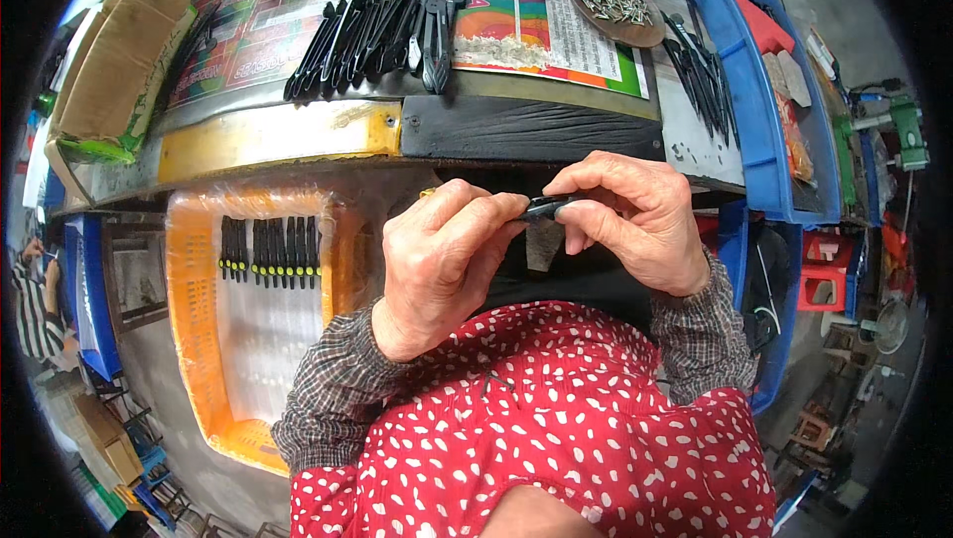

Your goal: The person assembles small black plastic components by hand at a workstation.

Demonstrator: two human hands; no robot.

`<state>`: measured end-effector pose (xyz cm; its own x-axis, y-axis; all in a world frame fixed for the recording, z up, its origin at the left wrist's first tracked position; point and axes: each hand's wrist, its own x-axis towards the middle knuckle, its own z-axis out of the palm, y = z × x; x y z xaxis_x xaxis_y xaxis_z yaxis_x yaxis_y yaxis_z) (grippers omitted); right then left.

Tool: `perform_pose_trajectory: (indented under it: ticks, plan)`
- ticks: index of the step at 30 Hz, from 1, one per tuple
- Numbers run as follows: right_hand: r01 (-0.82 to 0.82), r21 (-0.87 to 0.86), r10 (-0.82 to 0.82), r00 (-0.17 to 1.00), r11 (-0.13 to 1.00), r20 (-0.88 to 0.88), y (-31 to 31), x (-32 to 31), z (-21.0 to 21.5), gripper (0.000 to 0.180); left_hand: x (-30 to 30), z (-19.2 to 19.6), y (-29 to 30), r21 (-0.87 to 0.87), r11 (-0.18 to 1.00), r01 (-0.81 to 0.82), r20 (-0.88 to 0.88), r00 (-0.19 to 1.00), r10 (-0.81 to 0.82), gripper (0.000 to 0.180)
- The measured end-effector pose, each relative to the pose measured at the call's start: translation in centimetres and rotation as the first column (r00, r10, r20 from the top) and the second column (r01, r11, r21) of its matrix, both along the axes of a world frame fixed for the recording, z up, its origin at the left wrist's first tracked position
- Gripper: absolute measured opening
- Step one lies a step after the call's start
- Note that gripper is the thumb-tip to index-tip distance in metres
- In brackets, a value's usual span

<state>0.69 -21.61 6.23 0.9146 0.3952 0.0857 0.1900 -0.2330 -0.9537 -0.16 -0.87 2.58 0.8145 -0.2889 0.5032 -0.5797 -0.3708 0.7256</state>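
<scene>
In front of my lap, both hands meet on a slim black plastic piece (544,207); most of it is hidden by the fingers, so its kind does not show. My left hand (442,260) pinches its left end between thumb and fingertips. The other end is in the pinch of my right hand (635,215). Beyond my hands, on the bench, lies a row of long black parts (357,37) side by side. A round brown dish (653,35) of small silvery pins or rivets stands at the back right. More slender black parts (700,76) lie right of it.
Left of my lap is an orange crate (194,330) holding a row of black tools (268,248) with yellow-green marks. The bench's front edge (526,131) runs just beyond my hands. A cardboard box (119,52) stands far left, a blue bin (740,71) right. Another person (40,300) is at far left.
</scene>
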Motion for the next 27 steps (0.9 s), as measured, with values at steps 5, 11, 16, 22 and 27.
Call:
perform_pose_trajectory:
  ticks: [5, 11, 16, 22, 27]
  plan:
    - [0.028, 0.009, -0.028, 0.998, 1.000, -0.049, 0.0, 0.0, -0.1, 0.012, 0.1, -0.2, 0.0, 0.030, 0.999, -0.014, 0.054, 0.998, 0.012, 0.027]
    - [-0.024, -0.029, 0.022, 0.997, 0.999, -0.076, -0.3, 0.4, 0.1, 0.011, 0.2, -0.5, 0.0, 0.056, 0.998, -0.009, 0.069, 0.998, 0.006, 0.027]
    - [-0.061, -0.047, 0.061, 0.998, 0.997, -0.010, -0.4, 0.7, -0.1, 0.009, 0.6, -1.0, 0.0, 0.001, 1.000, 0.017, 0.062, 0.998, -0.017, 0.024]
    - [-0.053, -0.027, 0.052, 0.998, 0.998, -0.022, -0.4, 0.5, -0.7, 0.008, 0.6, -1.7, -0.1, -0.069, 0.996, 0.047, -0.011, 0.999, -0.048, 0.024]
    - [-0.049, -0.037, 0.048, 0.999, 0.998, -0.015, -0.4, 0.5, -1.1, 0.007, 0.8, -2.2, -0.1, -0.128, 0.989, 0.071, -0.039, 0.996, -0.077, 0.022]
